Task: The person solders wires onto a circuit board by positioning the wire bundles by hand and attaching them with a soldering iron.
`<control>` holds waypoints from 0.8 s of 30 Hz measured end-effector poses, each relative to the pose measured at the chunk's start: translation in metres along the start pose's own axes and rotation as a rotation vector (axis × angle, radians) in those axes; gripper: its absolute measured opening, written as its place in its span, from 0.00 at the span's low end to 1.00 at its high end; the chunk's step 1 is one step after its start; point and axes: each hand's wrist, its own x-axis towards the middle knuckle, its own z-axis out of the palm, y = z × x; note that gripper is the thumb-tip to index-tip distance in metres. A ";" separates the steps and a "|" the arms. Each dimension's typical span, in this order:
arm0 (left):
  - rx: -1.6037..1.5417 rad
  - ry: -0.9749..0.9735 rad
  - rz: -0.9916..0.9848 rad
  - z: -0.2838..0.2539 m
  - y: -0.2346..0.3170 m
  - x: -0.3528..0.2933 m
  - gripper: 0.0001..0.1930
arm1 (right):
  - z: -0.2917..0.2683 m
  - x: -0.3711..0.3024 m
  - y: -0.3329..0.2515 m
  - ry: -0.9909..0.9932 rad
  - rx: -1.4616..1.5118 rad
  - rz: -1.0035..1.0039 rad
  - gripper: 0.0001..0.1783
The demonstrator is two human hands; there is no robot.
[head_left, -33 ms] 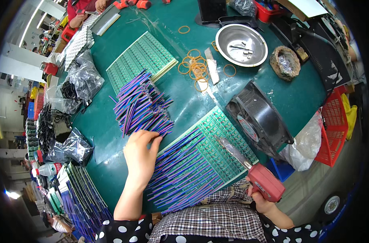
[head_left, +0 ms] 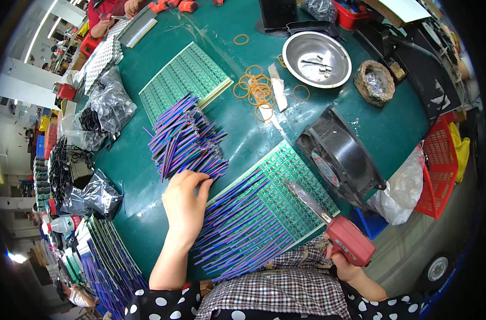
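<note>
My left hand (head_left: 186,201) reaches to the near edge of a pile of short blue, purple and dark wires (head_left: 187,140). Its thumb and forefinger are drawn together there; whatever lies between the tips is hidden. My right hand (head_left: 343,263) grips the red handle of a soldering gun (head_left: 351,241), whose metal nose points left over a green circuit board panel (head_left: 301,184). Rows of similar wires (head_left: 243,229) lie across that panel's left part, their loose ends toward me. The panel rests on the table in front of my checked apron.
A stack of green circuit board panels (head_left: 181,80) sits behind the wire pile. Rubber bands (head_left: 256,88), a metal bowl (head_left: 317,58) and a black fan (head_left: 341,157) stand farther right. Wired panels (head_left: 107,261) and plastic bags (head_left: 112,98) line the left. A co-worker's hand (head_left: 132,7) shows far off.
</note>
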 end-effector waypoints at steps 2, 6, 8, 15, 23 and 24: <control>0.075 -0.024 -0.019 0.000 0.003 0.001 0.04 | -0.001 -0.002 -0.001 -0.008 0.005 0.015 0.41; 0.116 -0.002 0.047 0.003 0.004 0.003 0.05 | -0.002 -0.001 0.007 0.018 -0.058 -0.030 0.42; 0.117 -0.016 0.062 0.004 0.006 0.004 0.05 | 0.001 0.002 0.001 0.040 0.067 0.008 0.41; 0.067 -0.040 0.112 0.001 -0.002 0.003 0.06 | 0.003 0.006 -0.003 0.044 0.000 -0.052 0.39; -0.078 -0.013 0.064 0.001 0.000 0.004 0.06 | 0.002 0.005 -0.002 0.057 -0.243 -0.079 0.36; -0.193 -0.001 0.003 0.000 0.001 0.004 0.05 | 0.002 0.004 -0.002 0.057 -0.241 -0.079 0.36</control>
